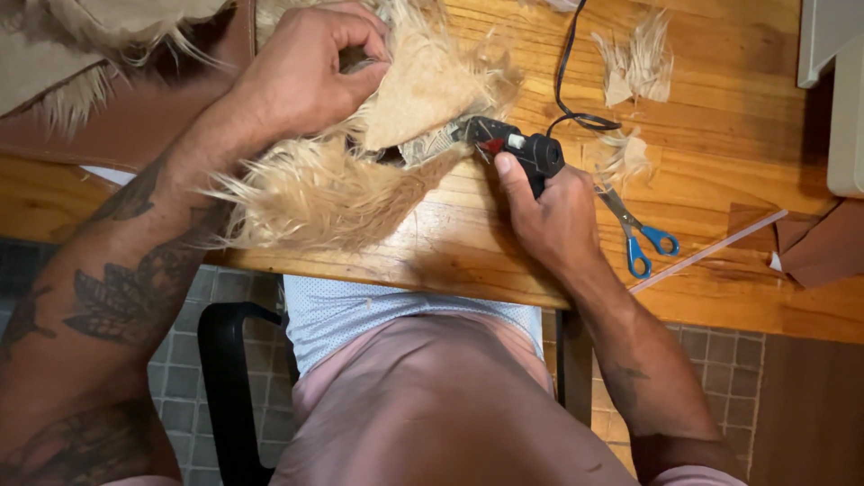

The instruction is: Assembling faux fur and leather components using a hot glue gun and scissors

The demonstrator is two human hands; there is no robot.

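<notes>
My left hand (306, 76) pinches a folded flap of tan faux fur (315, 193), backing side up, near the wooden table's (720, 108) front edge. My right hand (553, 216) grips a black hot glue gun (526, 151); its nozzle points left and touches the fur's folded edge just under the raised flap. The gun's black cord (565, 72) runs away across the table toward the top of the view.
Blue-handled scissors (641, 241) lie right of my right hand. Fur scraps (634, 67) sit further back, a clear glue stick (711, 250) lies at the right, brown pieces (823, 247) beyond it. More fur (81, 45) lies at top left. A black chair arm (225, 360) is below.
</notes>
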